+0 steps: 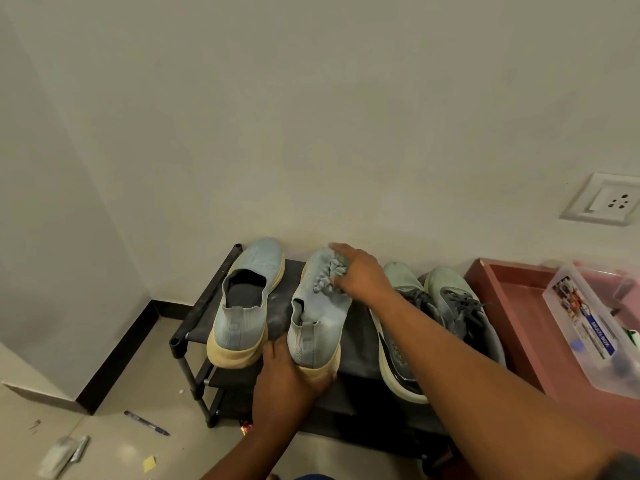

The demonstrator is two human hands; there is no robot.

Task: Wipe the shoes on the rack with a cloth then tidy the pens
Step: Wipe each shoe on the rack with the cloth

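Two hands on one knit shoe — left hand cupping its rubbery heel, right hand pinching a crumpled cloth.

Black rack, top shelf dusty, four shoes on it, toes toward wall. Left slip-on: pale blue knit, cream sole, upright. Second slip-on: same kind, tilted, heel gripped, gray cloth bunched on its toe. Two gray lace-up sneakers at right, side by side, nearer one leaning on its side. Black pen on floor, left of rack.
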